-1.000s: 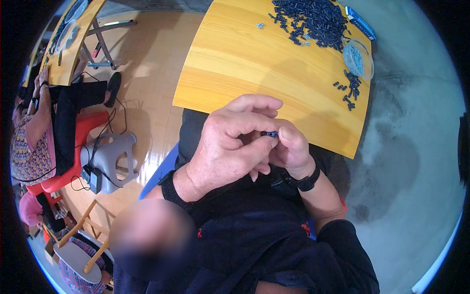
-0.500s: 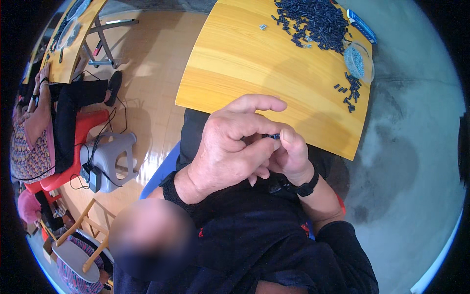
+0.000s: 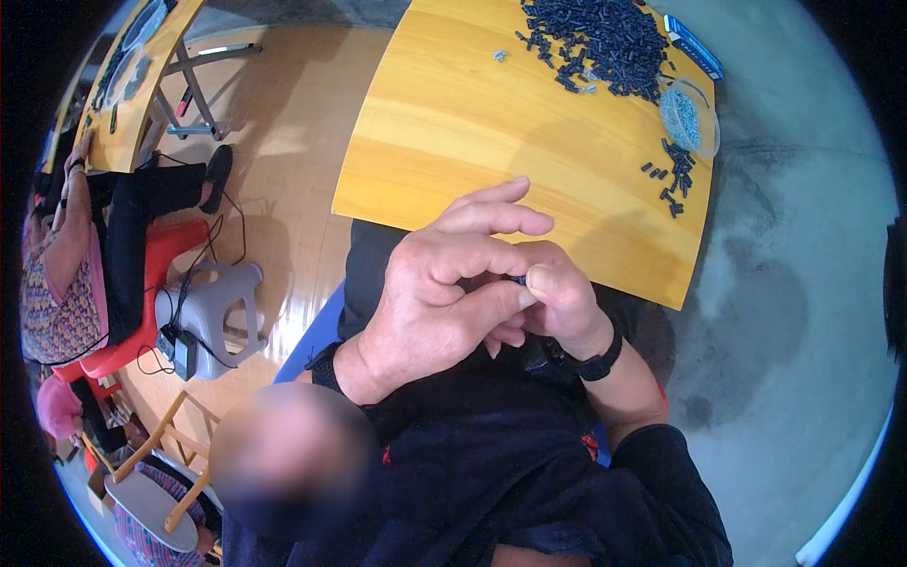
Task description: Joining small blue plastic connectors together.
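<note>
My left hand [image 3: 430,283] and my right hand [image 3: 569,300] meet above my lap, just off the near edge of the wooden table [image 3: 444,123]. Between the left thumb and forefinger a sliver of a small black piece [image 3: 519,280] shows; the fingers cover the rest of it. The right thumb and fingertips press in at the same spot. Two other fingers of my left hand stick out straight. Far off on the table lies a big heap of short black pieces [image 3: 605,42], and a smaller cluster of them [image 3: 676,175] sits by the right edge.
A clear bowl [image 3: 707,128] of small bluish bits stands at the table's right edge, beside a blue box [image 3: 694,47]. Tiny silvery bits [image 3: 499,56] lie left of the heap. To the left are a grey stool [image 3: 222,312] with cables, a wooden chair [image 3: 161,491] and another person seated at a table.
My fingers have shifted slightly around the small black piece, and less of it shows. The right thumb has bent down over the left thumb tip. Both hands stay close together.
</note>
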Motion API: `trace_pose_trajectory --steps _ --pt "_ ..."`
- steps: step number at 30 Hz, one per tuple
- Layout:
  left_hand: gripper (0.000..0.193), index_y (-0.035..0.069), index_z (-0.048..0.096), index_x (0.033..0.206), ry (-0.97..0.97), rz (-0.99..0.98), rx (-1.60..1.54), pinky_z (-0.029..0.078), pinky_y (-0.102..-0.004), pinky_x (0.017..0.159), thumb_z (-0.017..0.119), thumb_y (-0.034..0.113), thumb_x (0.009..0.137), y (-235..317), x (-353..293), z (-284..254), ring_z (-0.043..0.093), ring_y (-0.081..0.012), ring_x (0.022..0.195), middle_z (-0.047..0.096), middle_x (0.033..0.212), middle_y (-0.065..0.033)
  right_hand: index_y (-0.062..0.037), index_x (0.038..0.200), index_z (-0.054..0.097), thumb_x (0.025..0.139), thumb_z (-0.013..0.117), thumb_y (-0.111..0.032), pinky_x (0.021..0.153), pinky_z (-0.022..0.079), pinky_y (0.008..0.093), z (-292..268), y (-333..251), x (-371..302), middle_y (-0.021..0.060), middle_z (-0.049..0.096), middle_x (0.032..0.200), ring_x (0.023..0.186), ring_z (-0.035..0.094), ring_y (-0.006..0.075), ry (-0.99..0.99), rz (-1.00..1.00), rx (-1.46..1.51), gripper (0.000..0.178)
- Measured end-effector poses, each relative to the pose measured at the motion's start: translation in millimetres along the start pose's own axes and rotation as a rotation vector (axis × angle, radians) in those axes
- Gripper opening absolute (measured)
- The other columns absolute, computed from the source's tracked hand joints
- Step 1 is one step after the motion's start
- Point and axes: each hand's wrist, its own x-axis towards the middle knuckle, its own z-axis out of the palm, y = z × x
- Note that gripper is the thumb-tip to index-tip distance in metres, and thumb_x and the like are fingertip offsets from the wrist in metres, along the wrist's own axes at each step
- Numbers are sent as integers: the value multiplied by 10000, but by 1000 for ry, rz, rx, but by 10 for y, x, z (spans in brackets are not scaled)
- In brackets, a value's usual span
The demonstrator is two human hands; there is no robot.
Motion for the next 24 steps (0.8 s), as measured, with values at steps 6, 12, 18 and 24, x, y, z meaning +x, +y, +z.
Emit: trace_pose_trajectory --steps 6,12,18,24 --pt "175 7 708 906 -28 -34 25 378 -431 1045 679 -79 757 -16 50 -64 389 -355 1338 610 1216 -141 54 1033 596 931 413 -275 478 495 319 175 -60 65 37 457 611 475 459 132 191 24 -56 389" --pt "165 -20 692 940 6 -113 56 482 -332 936 659 -75 787 -57 40 -93 505 -282 1244 561 1275 -165 -10 909 548 964 363 -371 486 524 333 -23 196 168 20 414 637 480 446 132 50 21 130 410" --pt "216 -18 670 991 197 -250 -90 528 -221 662 651 -48 779 -25 11 95 639 -139 906 552 1248 -174 -25 803 515 971 343 -426 532 551 384 -55 134 156 59 481 665 532 521 178 -49 -25 303 468" --pt "219 -15 682 965 219 -154 -2 524 -224 618 646 -55 754 -8 -3 86 657 -115 739 575 1197 -178 -7 837 536 984 345 -426 563 537 357 -149 166 151 79 523 696 566 544 190 -92 -84 164 483"
